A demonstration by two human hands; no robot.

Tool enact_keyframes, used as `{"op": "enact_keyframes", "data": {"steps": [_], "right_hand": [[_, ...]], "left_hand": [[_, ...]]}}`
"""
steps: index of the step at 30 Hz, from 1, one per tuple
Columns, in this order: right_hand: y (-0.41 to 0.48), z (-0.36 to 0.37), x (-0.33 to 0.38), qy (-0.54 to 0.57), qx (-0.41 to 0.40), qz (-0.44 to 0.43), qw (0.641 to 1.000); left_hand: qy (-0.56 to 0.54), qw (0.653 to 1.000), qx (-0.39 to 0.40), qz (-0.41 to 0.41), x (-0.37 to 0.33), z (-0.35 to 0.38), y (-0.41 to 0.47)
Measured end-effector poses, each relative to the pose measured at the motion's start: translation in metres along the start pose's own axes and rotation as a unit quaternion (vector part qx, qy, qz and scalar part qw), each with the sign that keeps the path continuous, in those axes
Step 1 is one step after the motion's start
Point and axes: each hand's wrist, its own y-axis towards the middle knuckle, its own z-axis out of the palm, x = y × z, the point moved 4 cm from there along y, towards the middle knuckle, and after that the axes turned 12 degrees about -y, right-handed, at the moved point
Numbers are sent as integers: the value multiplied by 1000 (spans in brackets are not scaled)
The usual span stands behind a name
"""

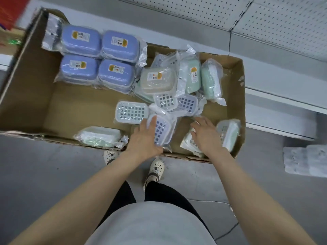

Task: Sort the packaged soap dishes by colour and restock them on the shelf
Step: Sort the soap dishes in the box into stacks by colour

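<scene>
A flat cardboard box [31, 96] on the floor holds packaged soap dishes. Blue dishes [99, 59] are stacked in a neat block at its far left. Green dishes [210, 80] and a beige one [157, 80] lie jumbled at the far right, with upturned grid-bottomed dishes [131, 112] in the middle. My left hand [146, 138] grips a blue grid-bottomed dish [161, 129] at the near edge. My right hand [206, 133] rests on a beige dish [190, 144], fingers spread. A green dish [100, 136] lies near left, another [229, 133] near right.
White perforated shelving [265, 20] runs along the far right, with its base ledge [279, 103] beside the box. A wrapped pale bundle [306, 161] lies on the grey floor at right. My feet in white clogs [155, 170] stand just before the box.
</scene>
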Motion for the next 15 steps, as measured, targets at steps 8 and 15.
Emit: {"op": "enact_keyframes", "data": {"steps": [8, 15], "right_hand": [[42, -19, 8, 54, -37, 65, 996], [91, -10, 3, 33, 16, 90, 995]], "left_hand": [[-10, 995, -98, -34, 50, -43, -8], [-80, 989, -91, -85, 50, -37, 0]]}}
